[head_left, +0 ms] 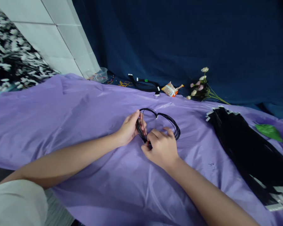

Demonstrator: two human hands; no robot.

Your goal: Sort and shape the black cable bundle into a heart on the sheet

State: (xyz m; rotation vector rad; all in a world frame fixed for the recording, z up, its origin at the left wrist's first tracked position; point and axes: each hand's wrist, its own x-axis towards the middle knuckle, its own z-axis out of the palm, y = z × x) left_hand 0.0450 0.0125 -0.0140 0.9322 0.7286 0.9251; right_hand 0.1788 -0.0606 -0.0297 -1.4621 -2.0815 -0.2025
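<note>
A coil of thin black cable (173,121) is held over the purple cloth, looped round with a dip at its far side where a small white bit shows. My left hand (131,127) grips the coil's left side, thumb on top and fingers curled beneath. At the near side, my right hand (161,145) pinches the coil between thumb and forefinger, with its other fingers bent over the loop. The part of the cable under the right fingers is hidden.
Purple cloth (89,113) covers the work surface. On the right lies a pile of black cables with white ends (245,144), beside a green leaf (269,131). Behind stand a clear bowl (97,75), a snack packet (170,89) and flowers (200,84).
</note>
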